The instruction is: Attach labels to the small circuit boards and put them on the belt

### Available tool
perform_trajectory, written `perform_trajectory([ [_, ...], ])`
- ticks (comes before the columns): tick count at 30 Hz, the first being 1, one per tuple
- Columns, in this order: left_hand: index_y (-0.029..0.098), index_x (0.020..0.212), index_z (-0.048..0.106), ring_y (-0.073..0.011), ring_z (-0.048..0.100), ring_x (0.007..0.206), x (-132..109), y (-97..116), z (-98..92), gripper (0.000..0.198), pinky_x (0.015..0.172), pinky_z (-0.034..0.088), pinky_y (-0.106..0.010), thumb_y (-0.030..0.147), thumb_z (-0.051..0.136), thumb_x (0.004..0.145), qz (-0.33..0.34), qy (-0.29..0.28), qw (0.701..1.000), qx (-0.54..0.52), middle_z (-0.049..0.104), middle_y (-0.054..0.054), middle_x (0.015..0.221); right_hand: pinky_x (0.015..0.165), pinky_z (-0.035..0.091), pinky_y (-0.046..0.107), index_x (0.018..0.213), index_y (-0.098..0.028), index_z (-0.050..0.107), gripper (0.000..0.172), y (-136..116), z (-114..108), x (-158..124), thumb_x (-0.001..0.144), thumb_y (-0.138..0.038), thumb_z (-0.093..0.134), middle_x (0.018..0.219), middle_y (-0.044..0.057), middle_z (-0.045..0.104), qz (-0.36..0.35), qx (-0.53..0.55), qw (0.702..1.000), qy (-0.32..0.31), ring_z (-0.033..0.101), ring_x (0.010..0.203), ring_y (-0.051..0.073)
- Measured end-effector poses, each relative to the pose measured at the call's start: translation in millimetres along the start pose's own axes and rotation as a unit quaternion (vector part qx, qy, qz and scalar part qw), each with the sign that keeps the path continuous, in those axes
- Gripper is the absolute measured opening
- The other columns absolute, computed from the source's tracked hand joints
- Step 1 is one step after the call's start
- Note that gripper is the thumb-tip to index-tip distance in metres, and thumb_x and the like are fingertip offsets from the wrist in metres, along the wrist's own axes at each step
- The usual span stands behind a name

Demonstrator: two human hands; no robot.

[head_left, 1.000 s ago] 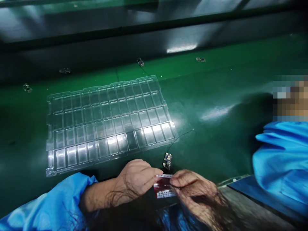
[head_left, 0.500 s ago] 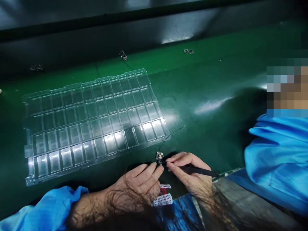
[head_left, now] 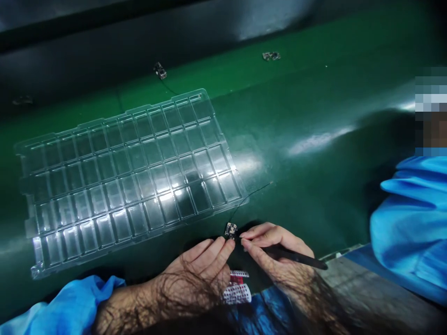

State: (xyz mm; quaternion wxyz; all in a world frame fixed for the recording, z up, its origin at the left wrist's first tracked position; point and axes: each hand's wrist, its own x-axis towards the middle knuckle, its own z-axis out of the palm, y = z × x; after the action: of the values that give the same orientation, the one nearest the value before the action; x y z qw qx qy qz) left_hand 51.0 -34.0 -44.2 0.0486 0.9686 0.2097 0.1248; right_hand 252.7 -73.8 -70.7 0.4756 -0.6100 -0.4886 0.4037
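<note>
A small circuit board [head_left: 231, 230] with a thin black wire [head_left: 254, 194] lies on the green belt [head_left: 307, 116]. My left hand [head_left: 206, 265] pinches the board's lower left edge with its fingertips. My right hand [head_left: 275, 253] holds black tweezers [head_left: 296, 256], their tip at the board's right side. A red strip with white perforated edges [head_left: 238, 286] lies under my left hand, near the belt's front edge. Dark strands of hair hang over both wrists.
A clear plastic tray [head_left: 118, 172] with several empty pockets lies to the left. Small parts [head_left: 159, 70] [head_left: 271, 56] sit farther back on the belt. Another person's blue sleeve [head_left: 412, 218] is at the right. A grey bench edge [head_left: 366, 298] runs at bottom right.
Both hands left the red strip and moved up to the small board. My right hand now holds tweezers at it. The view shifted slightly, with the tray further left.
</note>
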Motion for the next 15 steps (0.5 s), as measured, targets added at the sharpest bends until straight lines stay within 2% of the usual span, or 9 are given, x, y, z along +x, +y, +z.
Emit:
perform_trajectory([
  [4, 0.016, 0.095, 0.051, -0.0175, 0.044, 0.109, -0.1, -0.7, -0.1, 0.019, 0.091, 0.039, -0.030, 0.022, 0.036, 0.086, 0.003, -0.008, 1.000, -0.012, 0.055, -0.004, 0.112, 0.064, 0.065, 0.022, 0.074, -0.026, 0.067, 0.018, -1.4, -2.2, -0.8, 0.082, -0.016, 0.079, 0.080, -0.003, 0.080, -0.027, -0.022, 0.999, -0.025, 0.077, 0.071, 0.014],
  [11, 0.016, 0.105, 0.049, -0.0205, 0.035, 0.116, -5.6, -0.5, 6.4, 0.026, 0.097, 0.033, -0.032, 0.028, 0.041, 0.084, 0.021, -0.060, 0.998, -0.013, 0.045, -0.006, 0.123, 0.064, 0.064, 0.018, 0.073, -0.026, 0.065, 0.020, -5.2, -3.7, 1.1, 0.082, -0.016, 0.080, 0.079, -0.005, 0.080, -0.027, -0.031, 0.998, -0.036, 0.076, 0.069, 0.011],
  [15, 0.015, 0.104, 0.050, -0.0215, 0.035, 0.116, -5.0, 0.0, 7.4, 0.026, 0.098, 0.033, -0.034, 0.029, 0.045, 0.082, 0.023, -0.055, 0.998, -0.015, 0.045, -0.007, 0.123, 0.067, 0.064, 0.015, 0.074, -0.026, 0.064, 0.020, -6.3, -3.1, 2.3, 0.083, -0.015, 0.080, 0.081, -0.006, 0.080, -0.021, -0.025, 0.999, -0.038, 0.076, 0.071, 0.009],
])
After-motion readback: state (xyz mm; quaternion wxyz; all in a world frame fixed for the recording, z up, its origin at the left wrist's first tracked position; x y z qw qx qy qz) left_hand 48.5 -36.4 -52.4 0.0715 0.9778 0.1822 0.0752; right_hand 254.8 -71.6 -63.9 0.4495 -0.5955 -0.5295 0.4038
